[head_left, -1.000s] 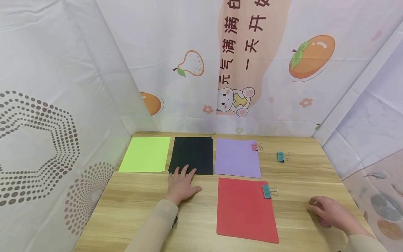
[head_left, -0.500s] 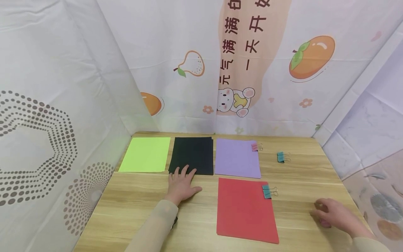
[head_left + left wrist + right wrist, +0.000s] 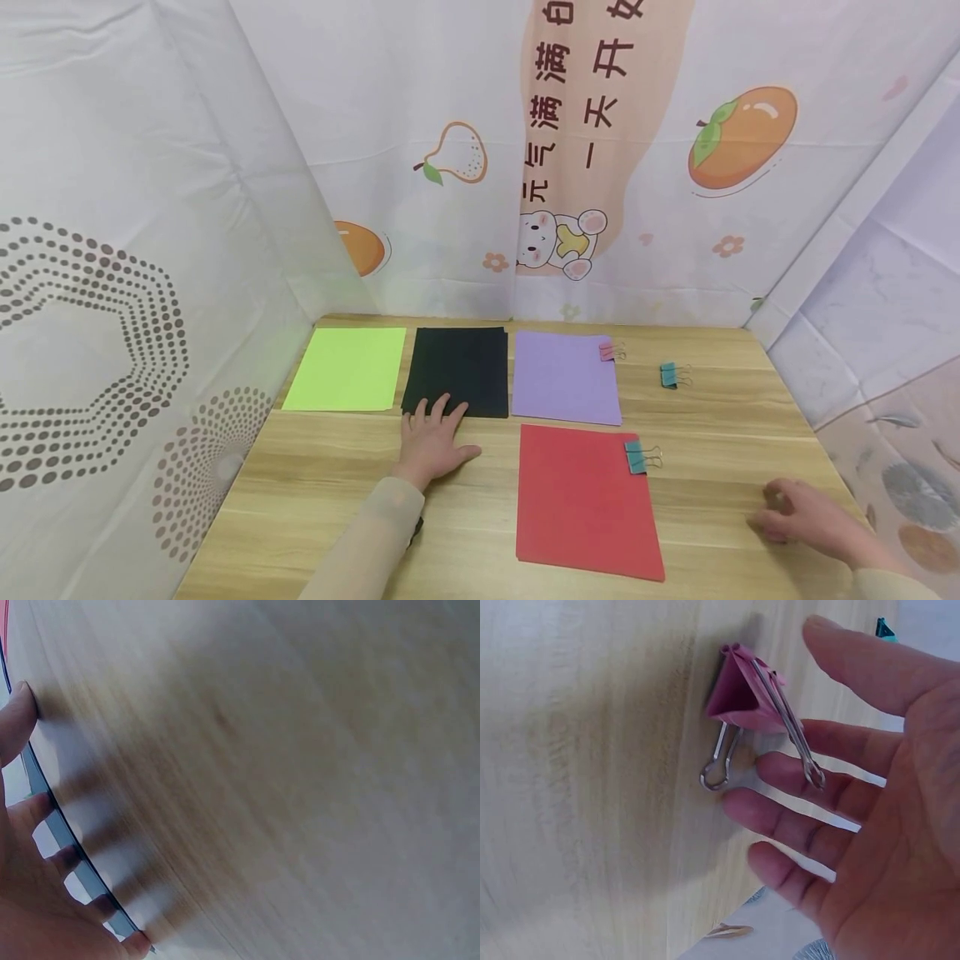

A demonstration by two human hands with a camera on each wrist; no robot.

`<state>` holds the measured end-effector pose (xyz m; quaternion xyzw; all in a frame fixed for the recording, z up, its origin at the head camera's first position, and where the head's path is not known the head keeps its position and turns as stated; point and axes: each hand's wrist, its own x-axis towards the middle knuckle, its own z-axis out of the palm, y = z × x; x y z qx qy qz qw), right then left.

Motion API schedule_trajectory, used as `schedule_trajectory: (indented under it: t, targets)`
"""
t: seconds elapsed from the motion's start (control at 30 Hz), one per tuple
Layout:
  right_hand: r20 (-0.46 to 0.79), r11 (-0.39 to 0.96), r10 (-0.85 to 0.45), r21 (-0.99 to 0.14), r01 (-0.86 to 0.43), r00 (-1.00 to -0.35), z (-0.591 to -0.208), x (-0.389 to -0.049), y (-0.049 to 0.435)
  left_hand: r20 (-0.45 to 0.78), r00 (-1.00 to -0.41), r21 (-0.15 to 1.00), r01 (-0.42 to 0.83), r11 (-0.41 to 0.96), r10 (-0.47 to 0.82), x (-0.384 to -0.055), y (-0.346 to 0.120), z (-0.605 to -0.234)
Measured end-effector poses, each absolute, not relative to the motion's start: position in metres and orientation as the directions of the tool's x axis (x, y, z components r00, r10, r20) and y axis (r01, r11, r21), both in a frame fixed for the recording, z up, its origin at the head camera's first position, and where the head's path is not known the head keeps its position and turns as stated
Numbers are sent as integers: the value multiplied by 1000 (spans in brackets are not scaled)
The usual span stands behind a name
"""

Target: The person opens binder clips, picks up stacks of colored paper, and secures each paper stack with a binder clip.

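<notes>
My left hand [image 3: 433,443] lies with spread fingers, its fingertips resting on the front edge of a stack of black paper [image 3: 457,367]; the left wrist view shows the fingertips along that dark edge. On the right, my right hand [image 3: 806,517] is low over the table, fingers loosely bent. Close by its fingers in the right wrist view is a pink binder clip [image 3: 742,701], one wire handle overlapping the fingers and the thumb well apart from it. The hand mostly hides this clip from the head view.
Red paper [image 3: 585,500] bears a teal binder clip [image 3: 636,457]; purple paper [image 3: 565,379] behind it bears a pink one [image 3: 607,351]. A loose teal binder clip [image 3: 669,375] lies at back right, yellow-green paper [image 3: 347,369] at back left. Printed curtains [image 3: 420,250] enclose the table.
My right hand has shifted slightly right and toward me, and the pink clip beneath it has become harder to see from above. The left hand and the papers stay put.
</notes>
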<state>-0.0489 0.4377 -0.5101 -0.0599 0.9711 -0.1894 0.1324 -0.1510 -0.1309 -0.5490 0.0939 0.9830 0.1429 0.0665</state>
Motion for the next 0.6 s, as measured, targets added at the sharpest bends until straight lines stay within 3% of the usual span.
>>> schedule_trajectory:
  t: [0.3,0.5,0.6]
  targets:
    - [-304,926,-187,-373,-64,-934,-513,-46,445,-107,-974,290,160,944,198,-152,-131,-551]
    - [-422,893,-108,-440,100,-900,-516,-44,445,-104,-975,311,154,938,195,-152,-130,-551]
    - [-423,886,-99,-450,113,-901,-517,-45,446,-100,-976,318,155,935,195,-152,-130,-551]
